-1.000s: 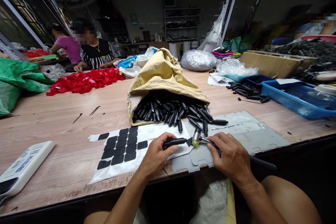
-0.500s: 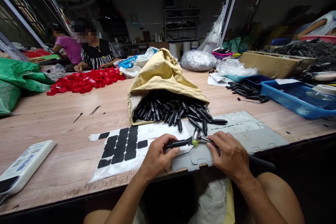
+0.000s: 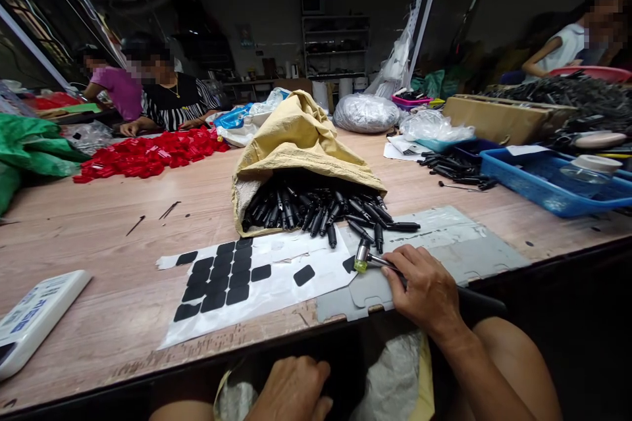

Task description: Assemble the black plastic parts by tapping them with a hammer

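My right hand (image 3: 427, 289) is wrapped round the handle of a small hammer (image 3: 362, 256) with a chrome head and a yellow-green face. The hammer's head rests over the grey board (image 3: 449, 243), close to the white sheet's corner. Below the table edge, my left hand (image 3: 296, 388) is over my lap by a pale sack, its thumb and forefinger apart with nothing visible between them. Black pen-shaped parts (image 3: 316, 210) spill from a tan sack (image 3: 306, 138) behind the hammer. The white sheet (image 3: 281, 296) carries several black rounded-square pads (image 3: 239, 277).
A white device (image 3: 44, 316) lies at the left edge. Red pieces (image 3: 153, 151) are heaped at the back left, before two seated people. On the right are a blue tray (image 3: 557, 191), more black parts (image 3: 457, 169) and a cardboard box (image 3: 494, 115). Another person sits far right.
My left hand has dropped from above the sheet to below the table edge, and the black pen-shaped part it held is out of sight. The right hand still holds the hammer.
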`<state>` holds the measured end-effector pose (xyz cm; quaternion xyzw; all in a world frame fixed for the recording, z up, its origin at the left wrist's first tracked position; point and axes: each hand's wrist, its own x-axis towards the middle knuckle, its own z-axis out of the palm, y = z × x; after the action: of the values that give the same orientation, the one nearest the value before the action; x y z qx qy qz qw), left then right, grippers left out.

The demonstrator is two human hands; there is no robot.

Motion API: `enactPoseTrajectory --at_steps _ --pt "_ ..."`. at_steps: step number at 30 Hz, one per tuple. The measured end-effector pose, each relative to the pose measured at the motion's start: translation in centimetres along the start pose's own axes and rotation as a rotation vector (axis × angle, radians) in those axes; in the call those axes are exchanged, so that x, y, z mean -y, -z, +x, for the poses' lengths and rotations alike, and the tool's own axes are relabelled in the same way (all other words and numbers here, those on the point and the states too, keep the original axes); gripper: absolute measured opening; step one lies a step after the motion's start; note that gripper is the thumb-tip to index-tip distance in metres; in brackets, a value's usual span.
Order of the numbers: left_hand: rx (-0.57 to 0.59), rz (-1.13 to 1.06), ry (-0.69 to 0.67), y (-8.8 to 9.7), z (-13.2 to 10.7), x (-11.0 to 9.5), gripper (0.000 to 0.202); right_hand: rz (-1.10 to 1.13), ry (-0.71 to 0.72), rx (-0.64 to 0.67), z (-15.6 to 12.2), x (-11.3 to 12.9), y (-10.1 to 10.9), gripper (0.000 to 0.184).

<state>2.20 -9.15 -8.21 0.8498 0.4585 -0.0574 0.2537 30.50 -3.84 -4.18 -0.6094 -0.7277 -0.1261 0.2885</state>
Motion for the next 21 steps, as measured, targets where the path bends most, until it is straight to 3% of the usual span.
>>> enactPoseTrajectory --at_steps 2,4,7,10,12,15,18,21 --pt "0.050 -0.073 -0.113 1.9 -0.3 -0.5 0.023 -0.004 0.006 0.000 0.0 0.0 0.0 0.013" --pt "0.030 -0.181 -0.244 5.0 -0.2 -1.4 0.025 -0.004 0.010 -0.003 -0.1 -0.1 0.0 0.013" --pt "-0.186 -0.205 -0.280 10.0 1.5 -2.5 0.022 0.001 0.008 -0.002 -0.2 -0.1 0.0 0.014" --pt "-0.466 -0.033 -0.193 13.3 5.4 -2.1 0.034 0.001 -0.004 0.004 -0.2 -0.1 0.0 0.014" --pt "-0.540 0.150 -0.172 14.5 8.2 -1.5 0.043 0.004 -0.011 0.011 -0.1 0.0 0.1 0.015" --pt "-0.551 0.360 -0.223 15.2 11.1 -0.9 0.043 0.018 -0.009 0.022 0.0 0.0 0.2 0.015" --pt "-0.539 0.443 -0.280 15.2 11.7 -1.3 0.033 0.022 -0.008 0.026 0.1 0.0 0.2 0.014" --pt "-0.492 0.412 -0.336 15.0 10.7 -2.1 0.017 0.018 -0.011 0.026 0.1 0.1 0.2 0.014"
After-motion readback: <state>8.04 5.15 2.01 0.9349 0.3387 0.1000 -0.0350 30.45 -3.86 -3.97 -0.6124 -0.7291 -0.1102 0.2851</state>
